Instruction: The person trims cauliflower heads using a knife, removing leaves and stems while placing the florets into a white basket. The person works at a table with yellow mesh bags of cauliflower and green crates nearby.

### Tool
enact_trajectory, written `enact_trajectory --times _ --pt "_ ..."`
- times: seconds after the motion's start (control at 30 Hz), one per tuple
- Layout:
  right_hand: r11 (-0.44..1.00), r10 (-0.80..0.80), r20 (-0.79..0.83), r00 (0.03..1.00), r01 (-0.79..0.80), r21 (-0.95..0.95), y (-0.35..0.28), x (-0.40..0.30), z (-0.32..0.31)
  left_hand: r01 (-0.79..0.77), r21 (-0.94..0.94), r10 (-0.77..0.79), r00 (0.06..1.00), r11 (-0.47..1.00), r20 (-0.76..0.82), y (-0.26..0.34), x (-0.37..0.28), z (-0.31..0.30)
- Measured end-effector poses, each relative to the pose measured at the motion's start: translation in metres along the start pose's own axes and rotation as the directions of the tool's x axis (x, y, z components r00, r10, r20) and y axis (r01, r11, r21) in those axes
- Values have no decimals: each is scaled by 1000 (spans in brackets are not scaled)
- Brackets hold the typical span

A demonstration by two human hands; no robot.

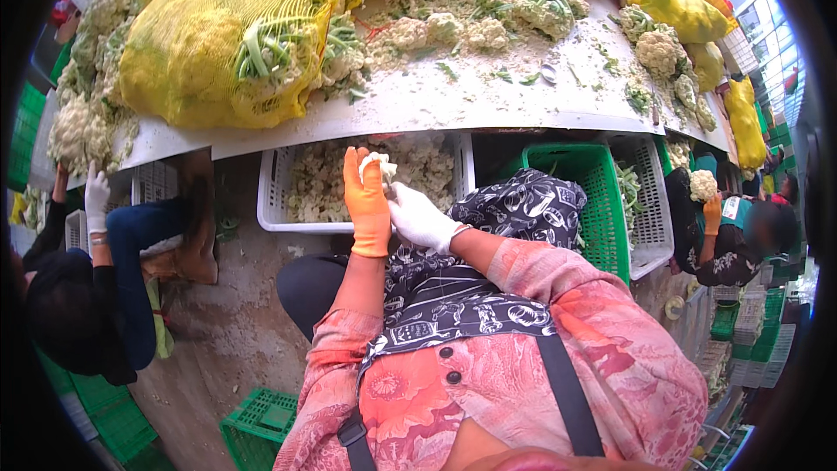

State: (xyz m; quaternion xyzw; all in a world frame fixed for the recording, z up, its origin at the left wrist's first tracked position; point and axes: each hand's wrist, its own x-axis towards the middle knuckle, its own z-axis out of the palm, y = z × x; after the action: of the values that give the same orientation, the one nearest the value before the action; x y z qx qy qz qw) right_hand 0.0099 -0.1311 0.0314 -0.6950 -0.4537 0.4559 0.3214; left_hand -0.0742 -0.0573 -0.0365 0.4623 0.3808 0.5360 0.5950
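Note:
My left hand [367, 203], in an orange glove, holds a small pale piece of cauliflower [380, 166] between thumb and fingers. Close against it is my right hand [422, 217] in a white knitted glove, its fingers curled towards the piece. Whether the right hand grips a tool or part of the cauliflower is hidden. Both hands are over the near side of a white plastic crate [267, 193] filled with cut cauliflower florets [320, 186]. The crate sits partly under the edge of a white worktable [418, 104].
On the table lie a yellow mesh sack of cauliflower [209, 46], loose heads [484, 33], scraps and a metal spoon [548, 74]. A green crate [605, 209] and a grey crate with leaves [650, 222] stand at right. Co-workers sit on the left [78, 314] and right [732, 235].

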Motion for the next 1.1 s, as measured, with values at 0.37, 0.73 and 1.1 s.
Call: enact_trajectory --times 0.37,0.73,1.1 --pt "917 266 376 888 -353 184 1 25 -39 345 -56 -348 936 937 -48 -5 8 13" --pt "913 -241 -260 935 128 -388 18 184 -196 479 -64 -483 873 876 -75 3 30 36" --pt "736 -299 -546 782 -175 -654 41 303 -285 622 -49 -599 769 781 222 1 45 59"
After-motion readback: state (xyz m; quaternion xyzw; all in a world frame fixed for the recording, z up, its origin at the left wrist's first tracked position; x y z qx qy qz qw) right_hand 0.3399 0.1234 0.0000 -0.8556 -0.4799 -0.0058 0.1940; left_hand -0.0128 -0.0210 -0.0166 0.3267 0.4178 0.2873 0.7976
